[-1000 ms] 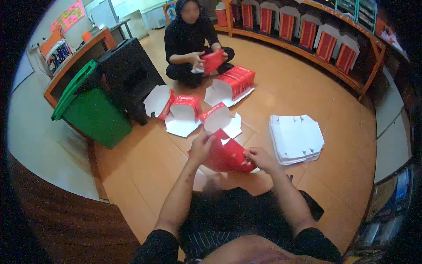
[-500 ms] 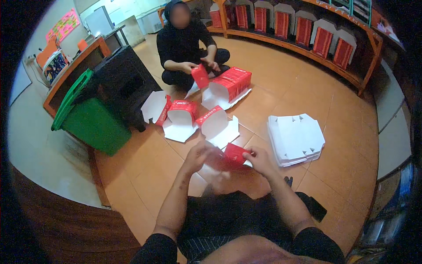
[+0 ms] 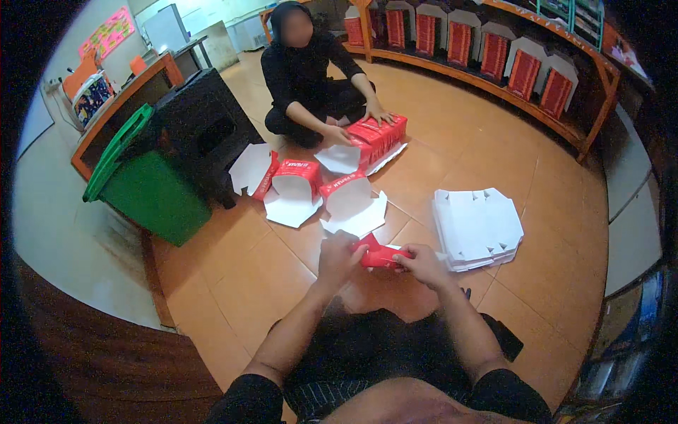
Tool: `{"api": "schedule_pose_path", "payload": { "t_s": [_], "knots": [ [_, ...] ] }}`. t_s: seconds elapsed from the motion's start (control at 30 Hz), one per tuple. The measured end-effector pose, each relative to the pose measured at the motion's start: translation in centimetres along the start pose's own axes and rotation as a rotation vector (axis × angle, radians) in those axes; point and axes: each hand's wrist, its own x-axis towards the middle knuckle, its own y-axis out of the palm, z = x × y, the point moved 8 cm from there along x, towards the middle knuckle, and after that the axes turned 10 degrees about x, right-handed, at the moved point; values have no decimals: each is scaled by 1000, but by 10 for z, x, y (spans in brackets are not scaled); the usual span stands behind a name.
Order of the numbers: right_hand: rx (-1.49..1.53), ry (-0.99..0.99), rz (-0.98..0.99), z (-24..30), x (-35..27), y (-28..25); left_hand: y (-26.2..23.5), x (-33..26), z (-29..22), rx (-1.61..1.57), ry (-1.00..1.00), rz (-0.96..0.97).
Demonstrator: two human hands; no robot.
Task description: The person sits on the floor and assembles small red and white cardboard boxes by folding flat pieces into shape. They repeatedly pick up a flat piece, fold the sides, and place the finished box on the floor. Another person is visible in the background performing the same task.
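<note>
Co-worker's hands [image 3: 380, 114] no longer hold a box; they now meet the red row [image 3: 385, 131]. Remotely, I see the left hand [image 3: 339, 263] and right hand [image 3: 426, 266] pinching one red carton [image 3: 382, 256] at both ends — probably steadying its folds — near three open boxes [image 3: 296, 172] (one white stack [image 3: 479, 225] lies rightward).

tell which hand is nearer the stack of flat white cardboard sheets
Right: the right hand is just left of the white stack; the left hand is farther left, across the red cardboard piece.
</note>
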Motion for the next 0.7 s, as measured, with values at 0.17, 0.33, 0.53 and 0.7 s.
{"api": "schedule_pose_path", "payload": {
  "t_s": [0.17,0.33,0.53,0.7],
  "knots": [
    [-175,-93,-28,15,-10,22,7,-9,-30,22,371,15],
    [-200,-167,-9,9,-12,18,32,-20,-30,155,223,155],
    [-189,-194,-4,25,-16,16,59,-27,-9,-12,61,288],
    [-215,-205,-65,39,-16,2,27,-13,-7,165,65,79]
  ]
}}
